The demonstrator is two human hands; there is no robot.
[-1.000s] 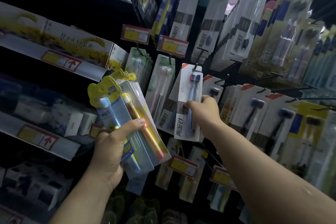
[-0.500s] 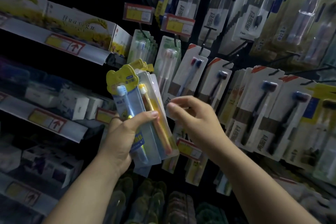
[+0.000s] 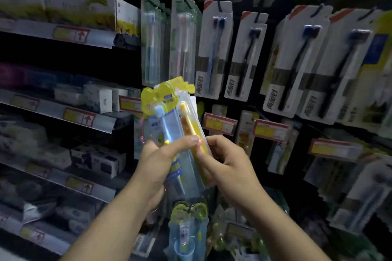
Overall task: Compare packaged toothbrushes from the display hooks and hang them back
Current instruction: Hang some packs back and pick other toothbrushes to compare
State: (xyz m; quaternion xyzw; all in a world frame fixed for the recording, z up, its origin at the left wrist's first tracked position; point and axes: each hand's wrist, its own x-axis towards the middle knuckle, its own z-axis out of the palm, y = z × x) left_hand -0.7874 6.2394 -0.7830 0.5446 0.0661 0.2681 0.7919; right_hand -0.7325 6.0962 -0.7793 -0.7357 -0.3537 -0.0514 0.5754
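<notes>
My left hand (image 3: 158, 160) grips a stack of children's toothbrush packs (image 3: 169, 110) with yellow card tops; the front pack shows a blue brush and an orange brush. My right hand (image 3: 224, 161) holds the stack's right edge, fingers curled round it just below my left thumb. The packs stand roughly upright in front of the display. Behind them, white-carded toothbrush packs (image 3: 214, 53) with dark brushes hang on display hooks (image 3: 220, 4). Green-carded packs (image 3: 151, 42) hang to their left.
Shelves with boxed goods (image 3: 95, 95) and price strips (image 3: 78, 116) run along the left. Red and yellow price tags (image 3: 219, 124) sit below the hanging rows. More packs and a blue cup set (image 3: 186, 237) hang lower down, close under my forearms.
My right hand has left the white-carded pack on its hook and come back to the stack, now holding its right edge. The view has dropped lower on the display.
</notes>
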